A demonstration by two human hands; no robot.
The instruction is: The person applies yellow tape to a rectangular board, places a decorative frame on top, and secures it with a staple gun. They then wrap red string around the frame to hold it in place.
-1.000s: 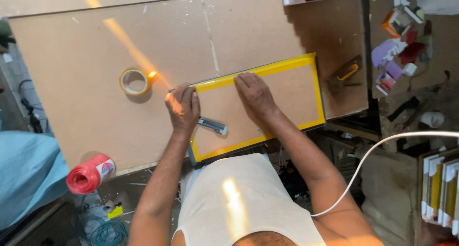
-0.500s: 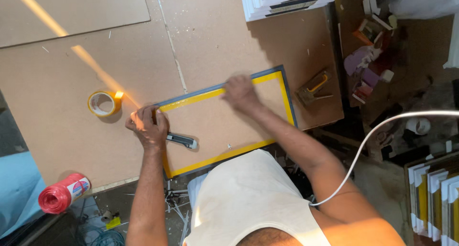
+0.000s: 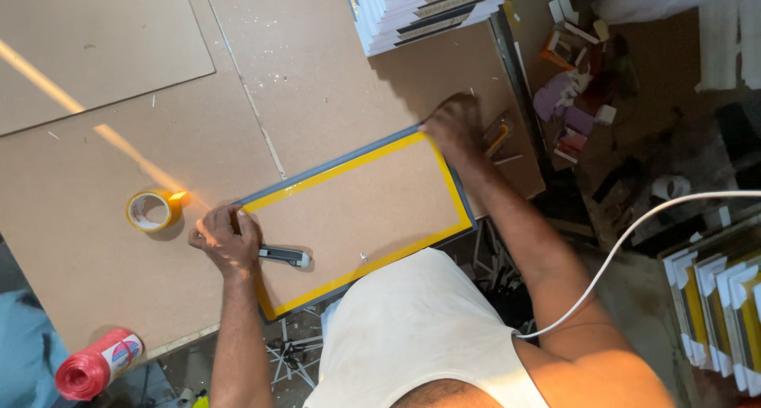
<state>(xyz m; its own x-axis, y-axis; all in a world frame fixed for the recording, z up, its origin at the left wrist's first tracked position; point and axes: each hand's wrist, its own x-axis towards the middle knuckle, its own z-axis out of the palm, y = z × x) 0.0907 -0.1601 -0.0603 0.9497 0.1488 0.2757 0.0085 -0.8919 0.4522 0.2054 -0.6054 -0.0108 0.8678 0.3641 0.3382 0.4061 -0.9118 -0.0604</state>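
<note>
A rectangular board panel (image 3: 361,210) edged with yellow tape lies tilted on the brown work surface (image 3: 95,218). My left hand (image 3: 224,240) rests on the panel's left corner and holds a grey utility knife (image 3: 284,256) that lies flat on the panel. My right hand (image 3: 453,127) presses on the panel's far right corner, fingers spread on the edge. A roll of yellow tape (image 3: 153,209) sits just left of my left hand.
A red spool of twine (image 3: 97,365) lies at the table's near left edge. A stack of framed panels (image 3: 428,8) sits at the back. Clutter and small scraps (image 3: 575,99) fill the right side. A white cable (image 3: 634,234) crosses my right arm. More frames (image 3: 717,297) stand at right.
My right hand slid along the panel's top edge from its middle to the far right corner. My left hand stayed at the left corner with the knife. The view shifted.
</note>
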